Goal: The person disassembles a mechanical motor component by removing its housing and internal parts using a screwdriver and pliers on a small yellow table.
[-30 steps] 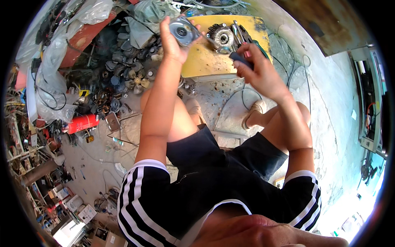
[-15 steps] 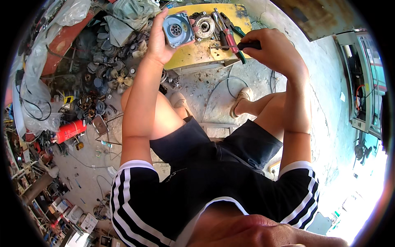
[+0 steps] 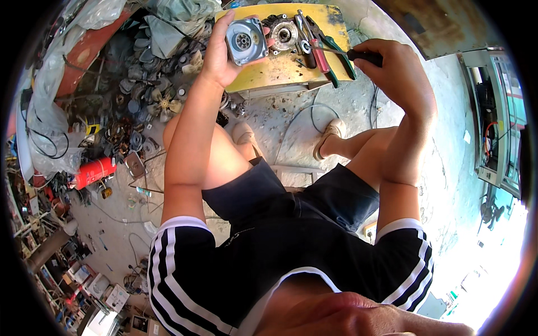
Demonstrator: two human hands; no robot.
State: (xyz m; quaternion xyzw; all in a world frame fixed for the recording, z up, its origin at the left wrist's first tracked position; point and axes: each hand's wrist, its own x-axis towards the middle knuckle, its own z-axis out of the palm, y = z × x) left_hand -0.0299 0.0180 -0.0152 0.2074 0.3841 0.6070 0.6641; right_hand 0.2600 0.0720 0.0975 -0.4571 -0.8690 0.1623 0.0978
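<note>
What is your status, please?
Left hand holding grey housing. Right hand gripping black-handled tool. Red-handled screwdriver and green-handled pliers lying between, on yellow table.

- Black short-sleeved T-shirt (image 3: 286, 246) with a white neckline band (image 3: 307, 270)
- Three white stripes (image 3: 171, 246) running down each sleeve (image 3: 193, 252)
- White cuffs (image 3: 185, 222) at the sleeve ends
- Dark navy shorts (image 3: 241, 190)
- Beige low-cut shoes (image 3: 334, 127)

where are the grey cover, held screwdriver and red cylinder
Grey cover (image 3: 244, 41), head view: on its central hub
Held screwdriver (image 3: 360, 56), head view: on its black handle
Red cylinder (image 3: 95, 172), head view: on its side wall
</note>
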